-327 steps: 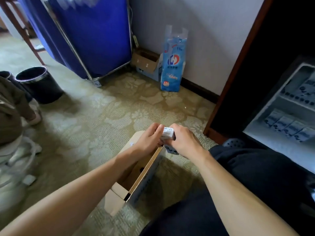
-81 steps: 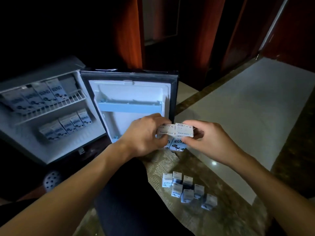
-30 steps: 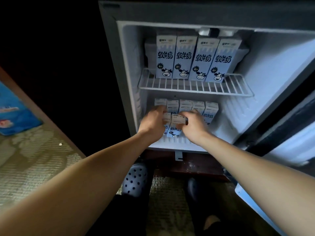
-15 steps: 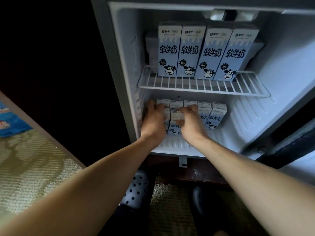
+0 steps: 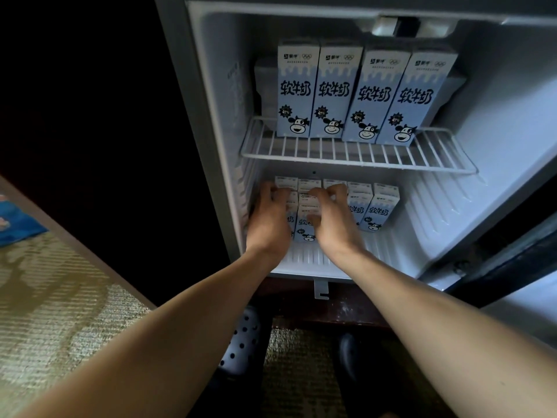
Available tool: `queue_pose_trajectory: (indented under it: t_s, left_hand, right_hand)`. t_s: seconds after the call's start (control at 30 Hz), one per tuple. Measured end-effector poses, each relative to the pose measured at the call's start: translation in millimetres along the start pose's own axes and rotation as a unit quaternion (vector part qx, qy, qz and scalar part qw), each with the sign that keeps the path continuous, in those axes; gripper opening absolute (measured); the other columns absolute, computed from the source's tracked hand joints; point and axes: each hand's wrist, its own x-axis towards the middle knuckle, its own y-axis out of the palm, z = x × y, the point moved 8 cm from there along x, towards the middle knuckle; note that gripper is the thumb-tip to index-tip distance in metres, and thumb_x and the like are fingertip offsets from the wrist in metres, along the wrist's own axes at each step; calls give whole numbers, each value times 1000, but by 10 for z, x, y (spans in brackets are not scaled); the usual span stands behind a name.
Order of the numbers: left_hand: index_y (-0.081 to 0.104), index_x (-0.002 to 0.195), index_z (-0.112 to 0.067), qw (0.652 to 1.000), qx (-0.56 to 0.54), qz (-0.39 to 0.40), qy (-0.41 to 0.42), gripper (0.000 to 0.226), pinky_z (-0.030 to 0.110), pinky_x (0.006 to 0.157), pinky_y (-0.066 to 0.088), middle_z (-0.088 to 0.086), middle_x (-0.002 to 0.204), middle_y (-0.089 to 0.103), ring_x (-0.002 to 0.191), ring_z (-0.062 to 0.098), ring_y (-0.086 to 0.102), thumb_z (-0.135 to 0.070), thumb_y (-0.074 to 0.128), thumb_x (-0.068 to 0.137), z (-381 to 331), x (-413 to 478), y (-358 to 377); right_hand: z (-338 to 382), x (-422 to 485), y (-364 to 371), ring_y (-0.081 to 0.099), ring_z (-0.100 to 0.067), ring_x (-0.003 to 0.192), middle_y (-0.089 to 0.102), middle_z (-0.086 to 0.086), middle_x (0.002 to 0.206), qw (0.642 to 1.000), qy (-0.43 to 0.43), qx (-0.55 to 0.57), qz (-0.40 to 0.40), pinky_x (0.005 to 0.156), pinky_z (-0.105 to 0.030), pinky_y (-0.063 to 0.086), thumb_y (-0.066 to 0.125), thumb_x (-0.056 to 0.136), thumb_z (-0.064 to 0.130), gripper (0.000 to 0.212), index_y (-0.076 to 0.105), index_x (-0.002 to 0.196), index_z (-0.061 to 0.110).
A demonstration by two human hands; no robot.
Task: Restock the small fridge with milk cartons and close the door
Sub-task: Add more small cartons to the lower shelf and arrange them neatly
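Note:
The small fridge (image 5: 211, 122) stands open in front of me. Several tall blue-and-white milk cartons (image 5: 361, 95) stand in a row on its wire shelf (image 5: 346, 155). Below, a row of small milk cartons (image 5: 382, 203) lines the back of the lower compartment. In front of that row are two more small cartons (image 5: 305, 227). My left hand (image 5: 268, 221) curls over the left one, which it mostly hides. My right hand (image 5: 333, 224) grips the other, thumb on its front and fingers over its top.
The fridge door (image 5: 512, 267) hangs open at the lower right. A grey perforated shoe (image 5: 241, 342) sits on the floor under my arms. Patterned carpet (image 5: 45, 327) lies to the left, with a blue package (image 5: 18, 224) at the left edge.
Both hands have carried the two small cartons a little deeper into the lower compartment, close to the back row. My view has moved nearer to the fridge.

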Motion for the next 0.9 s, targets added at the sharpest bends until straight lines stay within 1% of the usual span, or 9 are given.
queue_pose_trajectory:
  t_s: [0.13,0.27,0.33,0.4,0.47,0.57,0.67,0.77,0.9]
  left_hand:
    - [54,127,-15,1000,5,-6,7,65,44,82,54,6,137,32,106,29,55,19,46,72,7,8,-1]
    - [55,126,-13,1000,9,-7,11,64,42,83,53,7,137,32,109,30,54,19,48,71,5,11,-8]
    - [55,125,-14,1000,9,-3,8,64,43,84,53,6,139,32,111,30,54,19,48,70,10,14,-2]
    - [55,123,-14,1000,8,-1,3,63,43,83,52,5,139,33,109,31,54,20,47,71,10,12,-3]
    - [54,122,-14,1000,5,3,-1,62,44,81,53,6,137,34,106,31,53,20,46,71,2,6,-11]
    - [54,118,-14,1000,5,4,-3,57,45,79,53,5,134,37,103,30,54,18,46,71,-13,-1,-24]
    - [53,116,-13,1000,4,13,-4,47,45,76,52,5,134,37,100,32,54,12,48,77,-29,-20,-22]
    - [51,115,-13,1000,4,8,0,29,46,74,52,6,134,37,99,35,55,0,47,88,-55,-38,-33]
    - [49,120,-10,1000,25,9,15,29,51,77,53,9,138,36,110,36,51,-8,49,91,-106,-43,-47]
  right_hand:
    - [25,-10,-29,67,-22,92,35,-5,132,1000,-5,9,-9,70,-37,59,54,83,-16,60,53,130,22]
    - [64,-18,-72,64,-26,93,38,-8,131,1000,-15,-3,-26,69,-30,52,59,86,-9,49,53,126,18]
    - [58,-26,-69,63,-25,87,38,-8,129,999,-15,3,-29,67,-29,49,60,87,-5,42,52,122,17]
    - [43,-46,-57,62,-24,84,38,-7,126,999,-9,9,-35,65,-33,53,60,88,-3,39,50,121,17]
    - [39,-70,-51,59,-22,86,39,-6,124,999,-5,17,-44,67,-35,54,60,90,-1,38,49,121,17]
    - [35,-88,-31,56,-19,87,40,-5,123,998,7,42,-47,70,-29,47,59,91,-1,37,48,121,17]
    - [28,-105,-29,54,-21,91,41,-5,120,996,23,57,-57,72,-32,48,58,92,1,33,47,119,18]
    - [25,-129,-21,54,-22,92,42,-4,119,995,29,72,-57,76,-33,49,58,93,3,32,46,118,19]
    - [20,-156,-29,55,-22,94,42,-4,121,996,44,66,-33,77,-31,48,58,93,4,37,45,122,22]
